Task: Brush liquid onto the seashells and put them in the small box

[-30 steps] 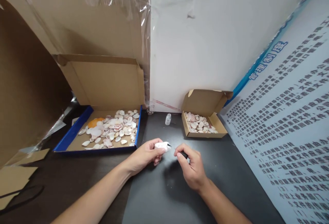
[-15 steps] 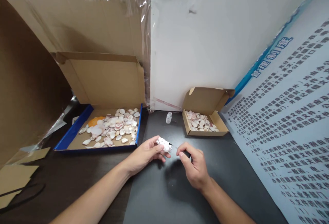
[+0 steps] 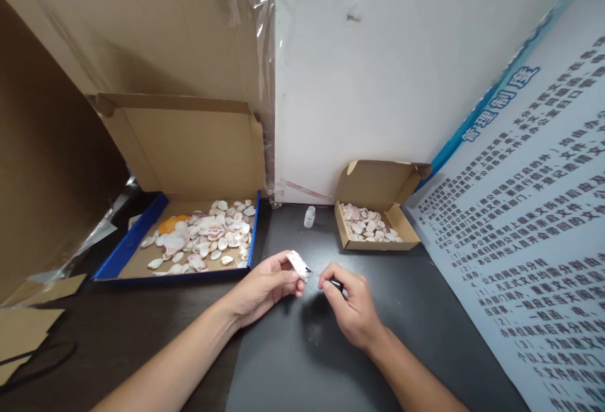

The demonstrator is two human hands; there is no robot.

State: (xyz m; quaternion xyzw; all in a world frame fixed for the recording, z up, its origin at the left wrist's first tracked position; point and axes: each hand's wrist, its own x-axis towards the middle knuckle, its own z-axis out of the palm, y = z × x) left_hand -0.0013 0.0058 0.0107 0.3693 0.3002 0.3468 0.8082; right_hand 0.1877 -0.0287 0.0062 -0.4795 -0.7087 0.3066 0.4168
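Observation:
Over the dark mat, my left hand [image 3: 270, 286] is closed on a small whitish shell piece [image 3: 297, 265], pinched by the thumb and fingers. My right hand [image 3: 352, 305] grips a black-capped brush [image 3: 337, 285]. The brush's thin dark tip reaches toward the right end of the shell piece; whether it touches is too small to tell. Behind both hands stands a small clear bottle [image 3: 309, 217] with a white label and no cap on it.
To the left, a blue-edged cardboard box [image 3: 255, 229] lies with its lid up, holding many shells and one orange shell [image 3: 172, 224]. A smaller cardboard box [image 3: 378, 246] of shells is at the right. Printed sheets [image 3: 534, 210] and panels wall the back and sides.
My left hand has turned the shell piece so that it slants down to the right. My right hand has shifted slightly left with the brush.

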